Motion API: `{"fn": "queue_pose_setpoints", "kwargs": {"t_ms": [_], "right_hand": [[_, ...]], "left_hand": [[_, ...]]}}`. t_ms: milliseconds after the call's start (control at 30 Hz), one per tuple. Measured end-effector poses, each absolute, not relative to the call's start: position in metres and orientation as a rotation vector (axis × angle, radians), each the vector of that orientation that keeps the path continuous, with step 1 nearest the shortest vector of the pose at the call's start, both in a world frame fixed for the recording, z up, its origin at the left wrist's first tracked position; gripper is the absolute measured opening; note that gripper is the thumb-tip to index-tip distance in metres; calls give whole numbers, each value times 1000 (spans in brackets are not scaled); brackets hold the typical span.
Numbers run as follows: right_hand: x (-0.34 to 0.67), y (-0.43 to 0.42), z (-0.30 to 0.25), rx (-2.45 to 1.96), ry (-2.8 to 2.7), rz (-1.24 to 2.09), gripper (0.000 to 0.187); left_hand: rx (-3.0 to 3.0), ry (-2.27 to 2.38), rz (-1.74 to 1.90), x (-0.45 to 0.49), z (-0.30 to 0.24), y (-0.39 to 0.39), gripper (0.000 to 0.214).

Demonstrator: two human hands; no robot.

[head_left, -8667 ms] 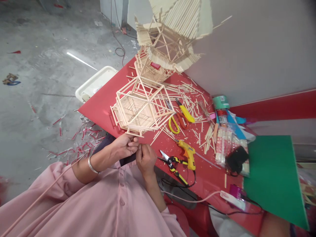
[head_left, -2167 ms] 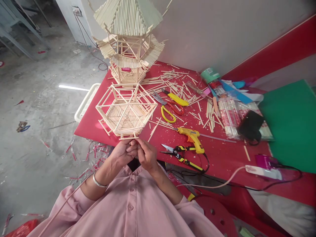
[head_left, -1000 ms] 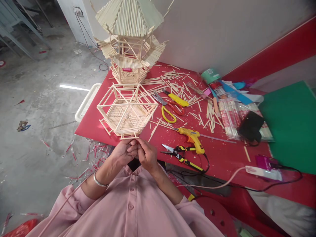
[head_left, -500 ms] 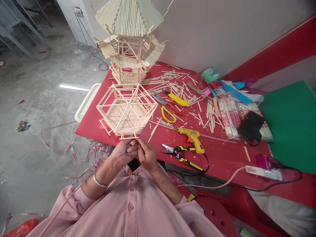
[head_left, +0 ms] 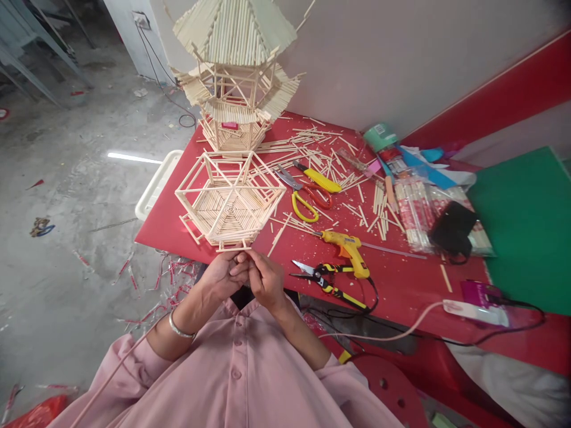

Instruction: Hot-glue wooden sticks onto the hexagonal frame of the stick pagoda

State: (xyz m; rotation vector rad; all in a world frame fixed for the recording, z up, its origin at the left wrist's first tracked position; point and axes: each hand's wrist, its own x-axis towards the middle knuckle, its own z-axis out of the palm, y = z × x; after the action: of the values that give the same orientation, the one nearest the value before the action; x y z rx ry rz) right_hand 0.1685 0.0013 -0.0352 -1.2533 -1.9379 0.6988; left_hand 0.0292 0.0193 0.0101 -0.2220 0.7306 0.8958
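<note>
A hexagonal frame of thin wooden sticks (head_left: 229, 208) stands at the near left of the red table, with a floor of closely laid sticks and spokes across its top. At its near edge, a short stick railing reaches down to my fingertips. My left hand (head_left: 223, 276) is closed, its fingers curled at that railing. Beside it, my right hand (head_left: 266, 276) pinches at the same railing, thumb and forefinger together. The fingers of both hands touch and partly hide what lies between them. Behind the frame rises a tiered stick pagoda (head_left: 234, 89).
On the red table (head_left: 276, 270) lie loose sticks (head_left: 330, 154), yellow-and-red-handled scissors (head_left: 307, 199), a yellow cutter (head_left: 321, 178), a glue gun (head_left: 345, 246) and pruning shears (head_left: 328, 279). Farther right are packaged sticks (head_left: 413, 208), a green board (head_left: 526, 232) and a corded power strip (head_left: 475, 312).
</note>
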Motion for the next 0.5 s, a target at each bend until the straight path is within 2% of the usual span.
{"fn": "queue_pose_setpoints", "kwargs": {"t_ms": [267, 500], "right_hand": [[169, 2, -34, -1244, -1938, 692, 44], [168, 2, -32, -1241, -1940, 702, 44]], "left_hand": [[-205, 751, 874, 30, 14, 20, 42], [-213, 743, 887, 30, 14, 20, 36]]}}
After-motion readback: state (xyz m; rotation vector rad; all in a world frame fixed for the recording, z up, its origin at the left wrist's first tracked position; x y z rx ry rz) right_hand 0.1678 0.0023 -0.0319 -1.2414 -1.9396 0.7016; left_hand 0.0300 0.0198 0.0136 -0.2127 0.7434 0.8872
